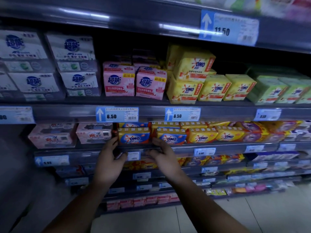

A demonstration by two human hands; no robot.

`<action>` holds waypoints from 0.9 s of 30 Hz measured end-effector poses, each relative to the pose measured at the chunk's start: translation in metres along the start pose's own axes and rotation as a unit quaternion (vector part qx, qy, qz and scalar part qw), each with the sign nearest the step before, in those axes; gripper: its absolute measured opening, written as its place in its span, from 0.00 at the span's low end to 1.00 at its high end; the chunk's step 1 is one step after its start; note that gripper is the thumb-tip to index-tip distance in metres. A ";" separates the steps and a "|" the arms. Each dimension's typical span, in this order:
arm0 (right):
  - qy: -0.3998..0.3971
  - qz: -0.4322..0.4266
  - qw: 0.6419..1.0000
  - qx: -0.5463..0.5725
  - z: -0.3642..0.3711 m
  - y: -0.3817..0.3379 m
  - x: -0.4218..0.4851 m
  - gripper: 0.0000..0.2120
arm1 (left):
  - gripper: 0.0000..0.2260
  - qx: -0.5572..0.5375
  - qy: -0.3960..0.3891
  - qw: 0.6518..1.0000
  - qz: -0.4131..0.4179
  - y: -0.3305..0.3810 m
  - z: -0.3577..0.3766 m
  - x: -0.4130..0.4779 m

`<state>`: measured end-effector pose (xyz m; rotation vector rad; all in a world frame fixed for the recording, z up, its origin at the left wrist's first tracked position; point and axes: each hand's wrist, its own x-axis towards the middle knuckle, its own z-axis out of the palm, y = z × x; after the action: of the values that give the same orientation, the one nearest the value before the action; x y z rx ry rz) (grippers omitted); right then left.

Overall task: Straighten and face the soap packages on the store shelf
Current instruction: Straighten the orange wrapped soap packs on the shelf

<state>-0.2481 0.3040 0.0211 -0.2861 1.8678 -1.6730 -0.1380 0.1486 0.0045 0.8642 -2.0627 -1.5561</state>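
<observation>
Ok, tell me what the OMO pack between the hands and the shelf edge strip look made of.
OMO pack: likely a glossy plastic film wrapper, judging by the sheen and soft rounded corners; the contents cannot be seen.
Shelf edge strip: looks like clear, shiny plastic over grey painted metal, going by the streaky light glare and the price labels sitting behind it. The blur leaves this uncertain.

OMO on yellow soap packs (189, 89); shelf price tags (117, 114) read 8.50; upper tag (228, 28) probably 11.50.

2 bare forearms (198, 195), no sleeves, no gloves.
</observation>
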 end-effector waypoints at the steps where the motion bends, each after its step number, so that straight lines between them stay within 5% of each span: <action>1: 0.049 -0.026 0.998 -0.019 -0.011 0.001 -0.005 0.14 | 0.25 0.013 0.042 0.999 0.020 0.003 0.002 -0.007; 3: 0.149 -0.082 0.983 -0.070 -0.037 0.006 -0.014 0.09 | 0.20 0.067 0.112 0.987 0.093 0.011 0.011 -0.023; 5: 0.185 -0.082 0.974 -0.098 -0.061 0.002 -0.019 0.13 | 0.20 0.108 0.073 0.982 0.139 0.025 0.036 -0.033; 8: 0.133 -0.049 0.983 -0.114 -0.083 -0.006 -0.011 0.20 | 0.29 0.124 -0.015 0.986 0.110 0.041 0.084 -0.027; 11: 0.069 -0.062 0.984 -0.152 -0.098 -0.012 0.004 0.19 | 0.33 0.128 -0.009 0.990 0.061 0.055 0.118 -0.014; 19: 0.054 -0.163 0.975 -0.141 -0.141 -0.005 -0.003 0.10 | 0.14 0.011 0.167 0.983 0.076 0.069 0.146 -0.033; 27: 0.014 -0.124 0.992 -0.023 -0.212 -0.006 -0.009 0.05 | 0.15 -0.191 0.122 0.974 0.009 0.096 0.176 -0.072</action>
<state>-0.3619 0.4828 0.0335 -0.5347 1.9593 -1.8038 -0.2234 0.3391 0.0485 0.8370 -1.5295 -1.6670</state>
